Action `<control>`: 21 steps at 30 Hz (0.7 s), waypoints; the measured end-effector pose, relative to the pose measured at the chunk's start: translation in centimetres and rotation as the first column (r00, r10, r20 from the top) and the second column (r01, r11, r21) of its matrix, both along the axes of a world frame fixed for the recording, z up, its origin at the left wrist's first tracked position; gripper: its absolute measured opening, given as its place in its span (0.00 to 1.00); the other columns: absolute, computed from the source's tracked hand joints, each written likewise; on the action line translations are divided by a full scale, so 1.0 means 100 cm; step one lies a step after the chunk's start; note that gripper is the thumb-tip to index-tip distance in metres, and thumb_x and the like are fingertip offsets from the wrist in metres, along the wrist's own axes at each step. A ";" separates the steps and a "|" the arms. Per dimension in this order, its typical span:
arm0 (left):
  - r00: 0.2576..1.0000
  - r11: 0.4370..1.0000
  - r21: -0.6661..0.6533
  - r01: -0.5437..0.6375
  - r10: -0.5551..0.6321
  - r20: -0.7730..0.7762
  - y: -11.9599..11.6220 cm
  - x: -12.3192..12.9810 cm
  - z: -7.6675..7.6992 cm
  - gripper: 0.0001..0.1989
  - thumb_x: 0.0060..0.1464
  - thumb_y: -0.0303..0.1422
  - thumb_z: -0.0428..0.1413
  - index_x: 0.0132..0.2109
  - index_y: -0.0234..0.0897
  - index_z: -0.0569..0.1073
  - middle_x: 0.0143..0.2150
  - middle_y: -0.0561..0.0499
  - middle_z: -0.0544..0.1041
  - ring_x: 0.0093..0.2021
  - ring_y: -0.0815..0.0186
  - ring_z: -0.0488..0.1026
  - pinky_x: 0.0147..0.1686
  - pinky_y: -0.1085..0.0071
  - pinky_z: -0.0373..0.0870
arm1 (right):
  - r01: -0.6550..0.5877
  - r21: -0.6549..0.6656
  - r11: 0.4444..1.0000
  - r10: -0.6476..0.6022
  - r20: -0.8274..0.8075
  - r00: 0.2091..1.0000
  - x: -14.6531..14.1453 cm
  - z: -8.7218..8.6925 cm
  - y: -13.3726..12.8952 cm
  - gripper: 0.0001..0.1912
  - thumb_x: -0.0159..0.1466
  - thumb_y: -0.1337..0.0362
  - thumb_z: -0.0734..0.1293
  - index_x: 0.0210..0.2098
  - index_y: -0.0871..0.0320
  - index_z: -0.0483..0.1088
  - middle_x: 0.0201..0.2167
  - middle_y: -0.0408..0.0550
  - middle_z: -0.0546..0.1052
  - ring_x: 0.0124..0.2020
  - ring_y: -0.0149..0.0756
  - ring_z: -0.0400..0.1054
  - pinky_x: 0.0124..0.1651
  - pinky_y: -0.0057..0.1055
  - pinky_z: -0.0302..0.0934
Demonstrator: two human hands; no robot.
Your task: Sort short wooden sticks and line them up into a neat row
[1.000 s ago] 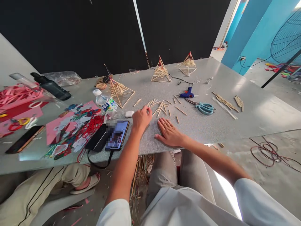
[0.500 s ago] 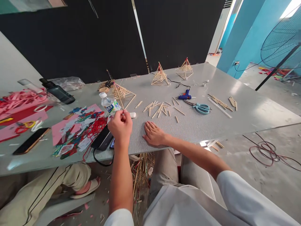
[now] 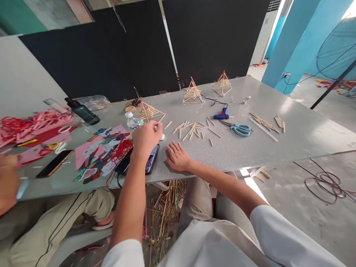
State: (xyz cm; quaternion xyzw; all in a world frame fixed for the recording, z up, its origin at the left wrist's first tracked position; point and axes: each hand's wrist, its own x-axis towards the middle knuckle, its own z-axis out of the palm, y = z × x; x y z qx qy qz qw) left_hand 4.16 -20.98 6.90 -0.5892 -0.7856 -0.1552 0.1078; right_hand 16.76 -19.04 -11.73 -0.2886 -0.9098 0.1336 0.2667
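Observation:
My left hand (image 3: 147,140) is raised over the near edge of the table, its fingers curled together; whatever they may hold is hidden. Beneath it a phone with a lit screen (image 3: 152,160) lies beside a black item, partly covered by my wrist. Just behind are a clear water bottle (image 3: 132,121) and a small white object (image 3: 162,137), both partly blocked by the hand. My right hand (image 3: 178,157) rests flat on the table, fingers stretched out, holding nothing. Short wooden sticks (image 3: 191,129) lie scattered beyond it.
Stick pyramids (image 3: 193,93) stand along the back. A blue glue gun (image 3: 221,114), blue-handled scissors (image 3: 240,129) and more sticks (image 3: 264,122) lie rightward. Leftward are paper scraps (image 3: 104,152), another phone (image 3: 55,164), a dark bottle (image 3: 82,112) and a co-worker's blurred hand (image 3: 7,183).
My left hand has turned over, knuckles upward, and more of the lit phone shows. My right hand stays flat. A co-worker's hand has come in at the left edge; the view has shifted slightly.

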 end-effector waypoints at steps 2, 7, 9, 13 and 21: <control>0.998 0.951 -0.305 0.050 -0.062 -0.030 0.036 0.006 -0.003 0.20 0.74 0.45 0.52 0.54 0.40 0.84 0.53 0.37 0.87 0.58 0.44 0.83 0.55 0.56 0.77 | 0.024 -0.073 0.997 -0.029 -0.068 0.997 0.002 0.010 0.000 0.29 0.78 0.59 0.60 0.74 0.66 0.66 0.77 0.71 0.67 0.83 0.62 0.51 0.82 0.72 0.43; 0.993 0.870 -0.484 0.097 -0.121 -0.017 0.096 0.033 -0.031 0.21 0.71 0.45 0.64 0.62 0.36 0.79 0.63 0.40 0.81 0.60 0.52 0.81 0.61 0.49 0.81 | 0.146 -0.234 0.961 -0.237 -0.431 0.870 0.040 0.036 0.006 0.25 0.76 0.68 0.50 0.59 0.58 0.75 0.65 0.61 0.77 0.70 0.47 0.68 0.76 0.51 0.59; 0.989 0.851 -0.513 0.113 -0.144 -0.020 0.104 0.042 -0.039 0.24 0.71 0.45 0.64 0.66 0.38 0.76 0.65 0.41 0.78 0.60 0.54 0.80 0.59 0.49 0.83 | 0.166 -0.271 0.948 -0.284 -0.490 0.824 0.071 0.040 0.009 0.24 0.76 0.67 0.50 0.52 0.55 0.76 0.60 0.59 0.79 0.65 0.47 0.70 0.72 0.47 0.62; 0.986 0.815 -0.566 0.125 -0.165 -0.020 0.114 0.043 -0.037 0.23 0.71 0.44 0.65 0.66 0.38 0.76 0.65 0.41 0.78 0.60 0.53 0.80 0.59 0.50 0.83 | 0.268 -0.330 0.905 -0.407 -0.487 0.773 0.137 0.035 0.017 0.21 0.73 0.65 0.51 0.47 0.55 0.75 0.51 0.58 0.81 0.58 0.47 0.73 0.67 0.45 0.66; 0.991 0.830 -0.546 0.114 -0.132 0.005 0.055 0.030 -0.031 0.14 0.73 0.40 0.57 0.49 0.38 0.85 0.53 0.38 0.87 0.58 0.49 0.83 0.58 0.56 0.79 | 0.214 -0.356 0.910 -0.326 -0.294 0.898 0.146 0.032 0.045 0.23 0.74 0.66 0.51 0.56 0.59 0.74 0.44 0.53 0.82 0.40 0.39 0.75 0.45 0.32 0.69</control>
